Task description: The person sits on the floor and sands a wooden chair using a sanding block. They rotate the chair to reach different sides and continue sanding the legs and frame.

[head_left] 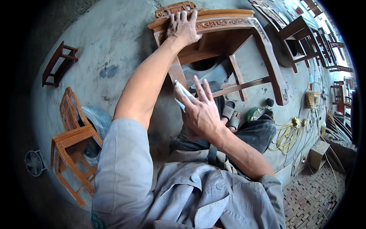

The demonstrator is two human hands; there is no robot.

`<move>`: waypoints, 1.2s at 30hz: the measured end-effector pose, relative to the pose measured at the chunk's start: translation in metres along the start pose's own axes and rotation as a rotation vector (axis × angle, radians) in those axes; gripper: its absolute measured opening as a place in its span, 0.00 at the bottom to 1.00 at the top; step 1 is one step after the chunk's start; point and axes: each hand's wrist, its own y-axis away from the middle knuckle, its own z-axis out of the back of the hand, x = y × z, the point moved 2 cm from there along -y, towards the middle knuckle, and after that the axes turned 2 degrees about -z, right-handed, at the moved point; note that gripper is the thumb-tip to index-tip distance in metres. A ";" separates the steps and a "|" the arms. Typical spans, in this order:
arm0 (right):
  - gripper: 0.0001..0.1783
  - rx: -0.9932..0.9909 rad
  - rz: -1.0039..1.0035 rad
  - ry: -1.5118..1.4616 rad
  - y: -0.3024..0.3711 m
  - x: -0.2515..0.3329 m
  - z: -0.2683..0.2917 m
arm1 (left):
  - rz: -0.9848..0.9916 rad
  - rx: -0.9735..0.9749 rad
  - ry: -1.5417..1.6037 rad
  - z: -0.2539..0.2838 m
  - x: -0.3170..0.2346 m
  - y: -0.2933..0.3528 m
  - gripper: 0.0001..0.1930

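Hard to say what's under the right hand: only a corner of a small folded pale sheet, maybe sandpaper, sticks out past the thumb, and the rest hides behind the palm. That hand pinches the sheet against the front leg of the reddish-brown carved wooden stool, with the other fingers splayed loose.

The left hand lies flat on the stool's top edge, fingers curled over the carved rim, pressing rather than clutching anything. So the sheet sits low on the leg, well below the left hand.

The stool stands on the grey concrete floor, its far side cut off by the frame's top. Through its legs you see a sandalled foot and dark trousers.

Near the floor's left edge is a lighter orange wooden chair tipped over a blue-white bundle, and a dark little frame. A yellow coiled cable lies toward the right edge, with more dark furniture behind.
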 end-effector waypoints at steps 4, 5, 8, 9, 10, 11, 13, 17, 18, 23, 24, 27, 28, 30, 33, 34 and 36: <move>0.37 0.091 -0.026 -0.132 0.054 0.014 0.021 | 0.002 0.093 0.041 0.011 -0.004 0.001 0.51; 0.35 0.138 -0.039 -0.185 0.073 0.018 0.032 | -0.027 0.019 0.133 0.015 -0.002 0.000 0.48; 0.16 -0.135 -0.461 -0.836 0.109 -0.020 0.032 | -0.051 -0.111 0.621 0.021 -0.012 0.007 0.38; 0.16 -0.126 -0.682 -1.019 0.112 -0.039 0.053 | -0.021 -0.074 0.924 0.036 -0.040 0.026 0.37; 0.18 -0.276 -0.807 -1.240 0.113 -0.047 0.061 | 0.023 0.022 1.176 0.064 -0.072 0.053 0.29; 0.21 -0.428 -0.896 -1.486 0.110 -0.048 0.064 | 0.063 0.275 1.437 0.093 -0.087 0.085 0.33; 0.20 -0.421 -0.850 -1.623 0.103 -0.045 0.062 | 0.099 0.476 1.801 0.116 -0.119 0.157 0.36; 0.18 -0.387 -0.824 -1.772 0.101 -0.040 0.047 | 0.319 0.550 1.935 0.144 -0.170 0.223 0.26; 0.19 -0.394 -0.827 -1.763 0.101 -0.037 0.048 | 0.497 0.485 1.905 0.137 -0.170 0.226 0.23; 0.16 -0.422 -0.815 -1.683 0.100 -0.039 0.045 | 0.671 0.302 1.983 0.145 -0.161 0.223 0.10; 0.16 -0.426 -0.838 -1.695 0.101 -0.041 0.044 | 0.690 0.290 2.024 0.146 -0.159 0.225 0.10; 0.15 -0.418 -0.868 -1.646 0.102 -0.043 0.042 | 0.766 0.322 2.117 0.153 -0.157 0.229 0.13; 0.15 -0.404 -0.849 -1.664 0.102 -0.043 0.042 | 0.783 0.360 2.127 0.153 -0.153 0.230 0.13; 0.15 -0.373 -0.828 -1.636 0.102 -0.046 0.040 | 0.803 0.387 2.149 0.152 -0.148 0.231 0.16; 0.09 -0.345 -0.622 -1.226 0.100 -0.051 0.043 | 0.485 0.258 1.757 0.160 -0.130 0.227 0.21; 0.08 -0.359 -0.417 -0.872 0.101 -0.050 0.055 | 0.449 0.225 1.563 0.168 -0.120 0.226 0.25; 0.08 -0.283 0.001 -0.303 0.095 -0.042 0.080 | 0.199 0.402 1.206 0.202 -0.115 0.208 0.29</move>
